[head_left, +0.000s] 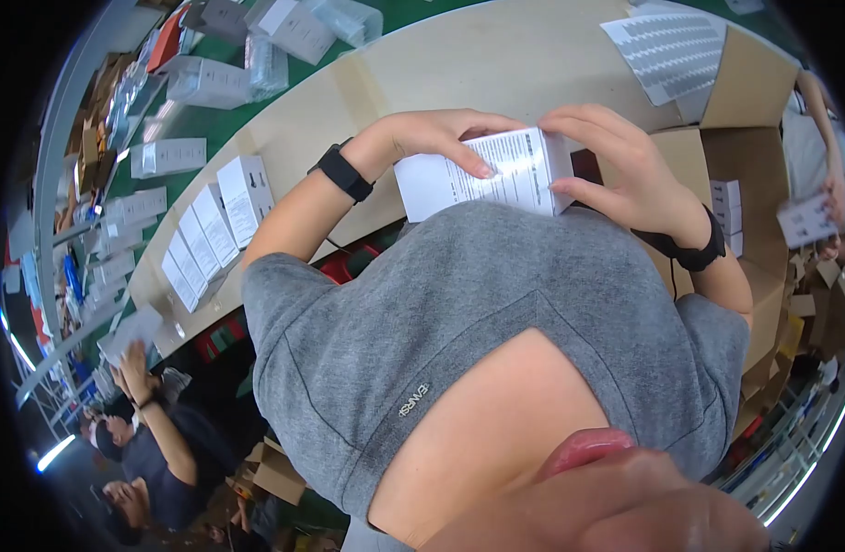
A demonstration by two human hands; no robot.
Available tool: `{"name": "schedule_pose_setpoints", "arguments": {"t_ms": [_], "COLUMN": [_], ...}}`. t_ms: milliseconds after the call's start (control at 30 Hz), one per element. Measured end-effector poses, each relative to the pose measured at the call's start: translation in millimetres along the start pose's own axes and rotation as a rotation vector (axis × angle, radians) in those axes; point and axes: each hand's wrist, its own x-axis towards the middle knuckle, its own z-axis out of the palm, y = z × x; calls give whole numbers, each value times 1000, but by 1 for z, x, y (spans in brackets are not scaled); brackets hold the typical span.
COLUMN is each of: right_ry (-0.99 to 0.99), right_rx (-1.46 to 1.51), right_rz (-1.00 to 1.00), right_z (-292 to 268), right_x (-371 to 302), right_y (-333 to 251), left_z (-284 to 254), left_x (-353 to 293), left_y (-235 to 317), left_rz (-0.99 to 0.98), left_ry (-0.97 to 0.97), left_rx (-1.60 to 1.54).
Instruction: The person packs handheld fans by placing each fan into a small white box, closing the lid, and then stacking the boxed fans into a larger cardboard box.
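A white box [432, 189] with a printed label on its face is in front of my chest, at the near side of the pale table. My left hand [441, 133] grips it from the far left, the thumb pressed on the printed face and the other fingers partly hidden behind the box. At the right end, my right hand [620, 166] curves round it, fingertips at the far corner and thumb at the near corner. My chest hides the box's near edge.
A row of white boxes [202, 235] stands on the table [478, 55] at left. An open cardboard carton [754, 83] with white boxes inside is at right, beside printed sheets [666, 55]. More boxes [211, 83] lie on a green surface beyond. Other people work at both sides.
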Motion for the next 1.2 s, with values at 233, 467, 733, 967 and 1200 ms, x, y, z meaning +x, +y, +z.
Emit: {"name": "schedule_pose_setpoints", "arguments": {"t_ms": [233, 467, 733, 967, 1200], "right_ry": [-97, -117, 349, 316, 711], "right_rx": [110, 656, 273, 820, -80], "right_rz": [163, 255, 271, 608, 98], "right_z": [-20, -46, -6, 5, -10], "right_x": [0, -11, 1, 29, 25], "right_y": [12, 92, 48, 119, 92], "left_z": [4, -13, -20, -12, -9], "left_x": [23, 16, 27, 39, 55], "left_y": [2, -5, -7, -3, 1], "left_rz": [69, 109, 362, 327, 122], "left_ry": [-38, 17, 408, 652, 1039], "left_rx": [33, -37, 323, 580, 945]}}
